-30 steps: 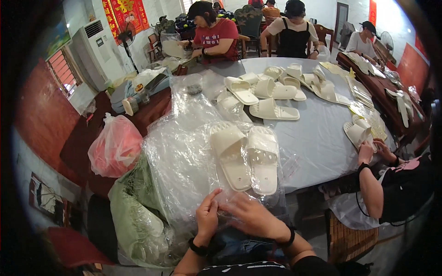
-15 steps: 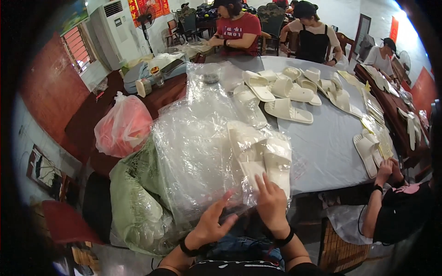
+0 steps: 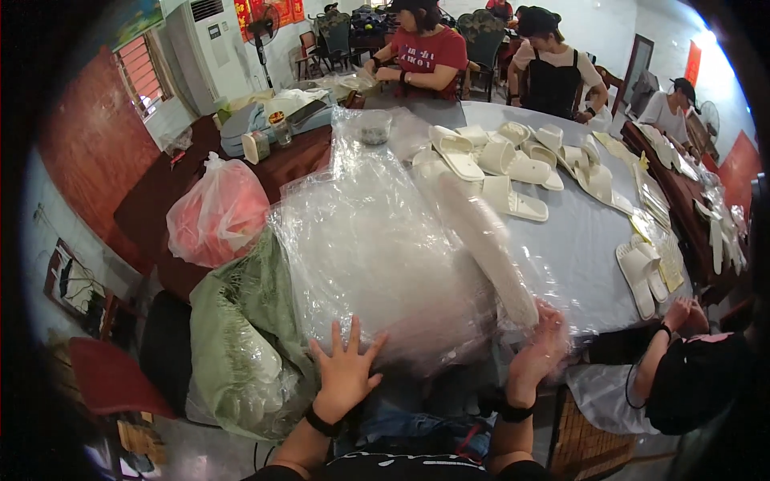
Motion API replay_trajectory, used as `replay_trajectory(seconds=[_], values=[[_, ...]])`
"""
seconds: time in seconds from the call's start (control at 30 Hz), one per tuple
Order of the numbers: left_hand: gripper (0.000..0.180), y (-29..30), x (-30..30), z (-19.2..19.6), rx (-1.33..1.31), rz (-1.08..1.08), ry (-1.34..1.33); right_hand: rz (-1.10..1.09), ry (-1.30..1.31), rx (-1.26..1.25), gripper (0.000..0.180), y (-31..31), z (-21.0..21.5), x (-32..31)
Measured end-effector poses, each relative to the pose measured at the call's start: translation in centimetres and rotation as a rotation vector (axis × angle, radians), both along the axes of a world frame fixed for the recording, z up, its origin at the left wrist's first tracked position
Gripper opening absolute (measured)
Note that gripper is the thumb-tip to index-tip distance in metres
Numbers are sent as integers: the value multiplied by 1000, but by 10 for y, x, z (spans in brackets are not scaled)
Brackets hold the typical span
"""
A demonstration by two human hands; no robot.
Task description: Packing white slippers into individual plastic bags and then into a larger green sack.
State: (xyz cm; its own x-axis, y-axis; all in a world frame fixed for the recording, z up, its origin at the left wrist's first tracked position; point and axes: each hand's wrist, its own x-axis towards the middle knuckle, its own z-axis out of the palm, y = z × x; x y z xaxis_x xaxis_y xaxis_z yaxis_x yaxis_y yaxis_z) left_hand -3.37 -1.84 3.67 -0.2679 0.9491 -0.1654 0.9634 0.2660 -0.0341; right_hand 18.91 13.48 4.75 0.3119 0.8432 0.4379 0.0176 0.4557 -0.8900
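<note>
At the near edge of the round table [image 3: 577, 248], seen from the head camera, the left hand [image 3: 345, 373] lies flat with its fingers [image 3: 354, 333] spread wide apart, palm down on the lower left part of a big stack of clear plastic bags [image 3: 369, 248]. Beyond those fingertips the crinkled film rises in a glossy heap toward the middle of the table. To the outer side of the left fingers, just beside the stack, hangs a green sack [image 3: 241, 337], and farther up past it sits a pink plastic bag [image 3: 216, 212] on a dark red side table [image 3: 152, 200]. The right hand [image 3: 539, 353] presses against the lower right corner of the same stack, its fingers [image 3: 553, 321] close together and partly veiled by the film, so whether they pinch a sheet or only push on it cannot be told. Just above the right fingertips a long pale slipper [image 3: 481, 228] lies under the plastic, running away toward the table's centre. Farther beyond, well apart from both hands, loose white slippers [image 3: 513, 164] lie on the grey tabletop. To the outer side of the right fingers, a seated person's arm [image 3: 658, 353] reaches to the table edge near another pair of slippers [image 3: 642, 276]. Across the table two more people sit working.
</note>
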Motion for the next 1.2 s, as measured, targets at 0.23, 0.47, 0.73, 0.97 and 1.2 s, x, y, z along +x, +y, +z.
replay_trajectory(seconds=[0.23,0.47,0.73,0.97,1.2], values=[[72,52,-27,-18,333,-43,-99,-151,-10,55,21,-23,6,11],[56,51,-15,-8,640,122,116,97,119,236,46,-35,-23,34],[57,-78,-38,38,283,744,351,562,734,-396,30,-62,15,-21],[48,-177,-99,18,11,1231,222,997,203,-240,22,-88,33,-89],[41,-217,-146,3,914,943,234,1385,-37,217,25,-116,7,-157]])
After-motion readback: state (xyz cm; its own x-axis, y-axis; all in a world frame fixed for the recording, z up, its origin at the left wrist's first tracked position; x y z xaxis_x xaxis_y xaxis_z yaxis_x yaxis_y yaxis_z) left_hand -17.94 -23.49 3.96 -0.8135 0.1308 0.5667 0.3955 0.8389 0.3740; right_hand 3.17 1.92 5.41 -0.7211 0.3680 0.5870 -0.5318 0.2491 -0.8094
